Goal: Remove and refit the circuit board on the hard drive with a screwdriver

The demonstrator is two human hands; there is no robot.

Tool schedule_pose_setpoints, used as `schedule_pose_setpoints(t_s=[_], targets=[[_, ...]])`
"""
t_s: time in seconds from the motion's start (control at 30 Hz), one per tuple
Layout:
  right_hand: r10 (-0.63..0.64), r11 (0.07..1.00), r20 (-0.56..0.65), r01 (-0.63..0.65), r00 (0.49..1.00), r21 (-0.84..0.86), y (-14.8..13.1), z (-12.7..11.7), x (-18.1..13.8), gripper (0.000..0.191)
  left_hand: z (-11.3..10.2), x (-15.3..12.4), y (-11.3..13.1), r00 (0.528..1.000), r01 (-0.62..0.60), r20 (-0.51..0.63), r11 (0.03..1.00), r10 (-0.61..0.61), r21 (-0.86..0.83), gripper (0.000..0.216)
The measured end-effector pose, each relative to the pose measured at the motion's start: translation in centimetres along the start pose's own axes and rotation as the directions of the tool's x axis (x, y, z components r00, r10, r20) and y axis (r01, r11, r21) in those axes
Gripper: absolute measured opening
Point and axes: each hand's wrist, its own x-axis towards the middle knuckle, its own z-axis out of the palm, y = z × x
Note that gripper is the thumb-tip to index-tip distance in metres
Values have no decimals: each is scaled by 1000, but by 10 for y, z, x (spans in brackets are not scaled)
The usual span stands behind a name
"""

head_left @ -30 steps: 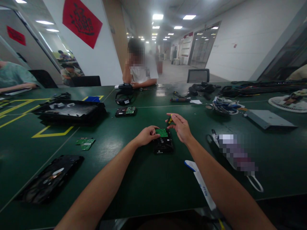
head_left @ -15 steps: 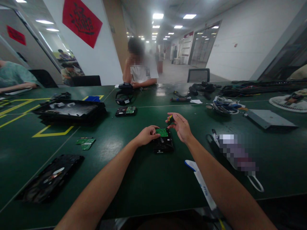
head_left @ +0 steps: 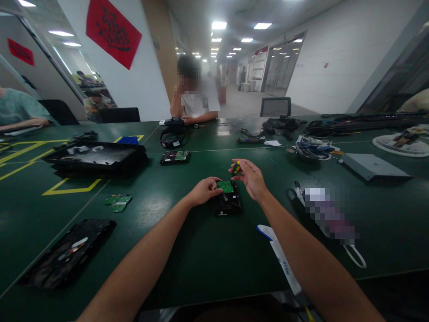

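A black hard drive [head_left: 228, 205] with a green circuit board [head_left: 225, 186] on its top lies on the green table in front of me. My left hand [head_left: 208, 190] grips the drive's left side, its thumb resting at the board's edge. In my right hand [head_left: 250, 175] is a screwdriver [head_left: 236, 167] with a yellow and black handle, pinched upright over the drive's far right corner. The screwdriver's tip is too small to make out.
Loose green circuit boards [head_left: 118, 202] and a black plastic cover [head_left: 67, 255] lie to the left. Black trays [head_left: 97, 156] are stacked behind them. Another hard drive [head_left: 174, 157] sits further back. A metal box [head_left: 373, 166] and a cable bundle [head_left: 313, 147] lie right. A person [head_left: 197, 98] sits opposite.
The screwdriver handle has turned a little in my right hand's fingers. My left hand stays on the hard drive, and the whole view has shifted slightly.
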Motion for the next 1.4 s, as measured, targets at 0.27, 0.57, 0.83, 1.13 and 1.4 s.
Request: schedule_pose_setpoints(t_s=[0.27,0.57,0.83,1.13,1.4], targets=[[-17,1000,-36,17,999,-25,0,3,-1,31,0,0,0,1000,-14,-7,1000,15,17,38],[-9,999,-27,7,1000,-50,-1,1,0,32,0,0,-1,1000,-8,-7,1000,8,2,38],[-14,1000,-22,14,1000,10,0,3,-1,28,-1,1,-1,1000,-9,-6,1000,9,7,38],[-1,1000,-20,2,1000,25,-1,3,-1,27,0,0,1,1000,-10,-11,1000,11,12,37],[-10,1000,-26,9,1000,-27,-1,2,-1,27,-1,0,1,1000,-22,-3,1000,22,6,38]])
